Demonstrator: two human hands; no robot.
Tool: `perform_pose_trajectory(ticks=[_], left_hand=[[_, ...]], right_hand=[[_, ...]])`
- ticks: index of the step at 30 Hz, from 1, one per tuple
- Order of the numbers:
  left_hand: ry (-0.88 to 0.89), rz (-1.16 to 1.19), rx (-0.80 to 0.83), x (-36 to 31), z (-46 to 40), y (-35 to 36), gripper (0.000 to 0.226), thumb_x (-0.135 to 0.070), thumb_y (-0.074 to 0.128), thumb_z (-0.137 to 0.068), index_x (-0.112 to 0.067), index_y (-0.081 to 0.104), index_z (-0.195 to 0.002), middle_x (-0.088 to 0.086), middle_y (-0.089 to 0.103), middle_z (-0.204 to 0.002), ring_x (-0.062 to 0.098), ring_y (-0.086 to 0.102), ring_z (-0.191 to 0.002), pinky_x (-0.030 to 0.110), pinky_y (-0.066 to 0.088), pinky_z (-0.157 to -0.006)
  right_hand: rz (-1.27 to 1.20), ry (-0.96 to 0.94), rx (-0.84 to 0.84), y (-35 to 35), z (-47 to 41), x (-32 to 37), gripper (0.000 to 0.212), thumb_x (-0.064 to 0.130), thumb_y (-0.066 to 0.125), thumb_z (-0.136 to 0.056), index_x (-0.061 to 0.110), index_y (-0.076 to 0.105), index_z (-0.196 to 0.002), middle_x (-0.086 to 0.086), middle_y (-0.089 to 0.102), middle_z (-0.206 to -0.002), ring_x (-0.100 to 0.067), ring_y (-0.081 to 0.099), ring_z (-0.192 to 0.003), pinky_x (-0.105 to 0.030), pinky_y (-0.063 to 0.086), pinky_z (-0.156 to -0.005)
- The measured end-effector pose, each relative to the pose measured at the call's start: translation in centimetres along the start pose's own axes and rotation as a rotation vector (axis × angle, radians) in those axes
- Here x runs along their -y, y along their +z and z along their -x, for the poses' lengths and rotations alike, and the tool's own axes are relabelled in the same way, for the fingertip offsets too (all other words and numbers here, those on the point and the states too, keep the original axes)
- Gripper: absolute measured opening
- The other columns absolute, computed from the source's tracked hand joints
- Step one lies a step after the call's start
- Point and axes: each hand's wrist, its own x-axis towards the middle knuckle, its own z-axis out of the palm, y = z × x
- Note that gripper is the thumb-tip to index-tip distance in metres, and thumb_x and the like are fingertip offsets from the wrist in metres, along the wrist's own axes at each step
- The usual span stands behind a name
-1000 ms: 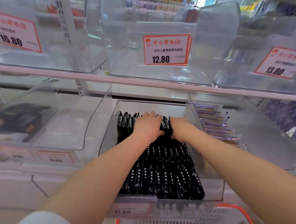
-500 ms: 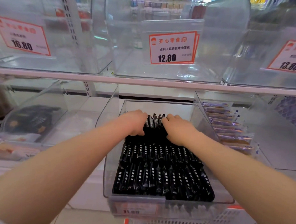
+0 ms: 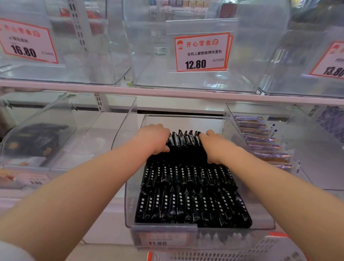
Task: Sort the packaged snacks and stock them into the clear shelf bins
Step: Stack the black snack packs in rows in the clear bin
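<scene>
Head cam, fwd-down, close on shelf bins (image 3: 201, 228)

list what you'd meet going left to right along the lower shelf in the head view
clear bin with dark packs → left hand → upright black snack packs → right hand → bin of purple-edged packs

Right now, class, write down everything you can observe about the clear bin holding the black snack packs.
The clear bin looks like rigid transparent plastic, open-topped, with sloped side walls and a low front lip carrying a blurred price label. It sits on the lower shelf between two similar bins. Black snack packs fill it in neat rows, lying flat in front and standing on edge at the back. The left hand and right hand press that back row from either side.
</scene>
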Motion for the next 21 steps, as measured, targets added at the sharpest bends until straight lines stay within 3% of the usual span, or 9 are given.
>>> perform_pose_trajectory(ticks=[3, 6, 11, 16, 18, 21], left_hand=[[0.041, -0.024, 0.019, 0.2, 0.2, 0.3, 0.055, -0.046, 0.06, -0.084, -0.012, 0.048, -0.125, 0.006, 0.048, -0.122, 0.028, 0.052, -0.108, 0.034, 0.041, -0.072], [0.066, 0.004, 0.012, 0.1, 0.0, 0.2, 0.046, -0.036, 0.058, -0.089, -0.011, 0.051, -0.127, 0.005, 0.049, -0.128, 0.026, 0.052, -0.112, 0.036, 0.046, -0.079], [0.104, -0.005, 0.044, 0.3, 0.0, -0.2, 0.035, -0.025, 0.054, -0.093, -0.012, 0.056, -0.125, 0.009, 0.059, -0.122, 0.027, 0.056, -0.11, 0.037, 0.049, -0.089], [0.134, -0.019, 0.04, 0.0, 1.2, -0.8, 0.038, -0.032, 0.051, -0.093, -0.014, 0.051, -0.126, 0.004, 0.053, -0.125, 0.025, 0.053, -0.113, 0.039, 0.05, -0.087], [0.176, -0.001, -0.02, -0.7, 2.5, -1.5, 0.038, -0.035, 0.048, -0.093, -0.017, 0.049, -0.127, 0.003, 0.05, -0.126, 0.024, 0.051, -0.114, 0.039, 0.049, -0.083], [0.345, 0.046, -0.103, -2.6, 5.4, -2.9, 0.03, -0.034, 0.044, -0.094, -0.02, 0.054, -0.118, 0.001, 0.054, -0.117, 0.022, 0.052, -0.11, 0.036, 0.047, -0.084]], right_hand=[[0.051, 0.018, -0.059, 0.1, 0.5, -0.7, 0.042, -0.009, 0.052, -0.083, 0.003, 0.041, -0.122, -0.016, 0.041, -0.12, -0.033, 0.054, -0.101, -0.038, 0.044, -0.075], [-0.002, -0.028, -0.181, -0.3, 0.2, -0.3, 0.038, -0.015, 0.046, -0.08, 0.003, 0.045, -0.114, -0.016, 0.042, -0.112, -0.029, 0.049, -0.083, -0.033, 0.038, -0.066], [-0.04, -0.066, -0.158, 0.8, 0.2, -0.1, 0.045, -0.014, 0.05, -0.079, 0.005, 0.042, -0.119, -0.015, 0.041, -0.119, -0.03, 0.046, -0.106, -0.033, 0.04, -0.075], [0.069, -0.099, 0.004, -0.5, 1.2, -0.7, 0.053, 0.017, 0.059, -0.086, 0.009, 0.036, -0.133, -0.011, 0.039, -0.132, -0.028, 0.042, -0.12, -0.039, 0.045, -0.092], [0.09, -0.146, -0.059, -1.8, 2.3, -0.6, 0.054, 0.026, 0.057, -0.088, 0.01, 0.035, -0.135, -0.01, 0.04, -0.135, -0.028, 0.042, -0.122, -0.041, 0.044, -0.095], [-0.109, -0.238, -0.207, -3.5, 6.4, -1.0, 0.046, 0.029, 0.052, -0.091, 0.015, 0.041, -0.134, -0.007, 0.048, -0.132, -0.026, 0.047, -0.12, -0.04, 0.043, -0.097]])
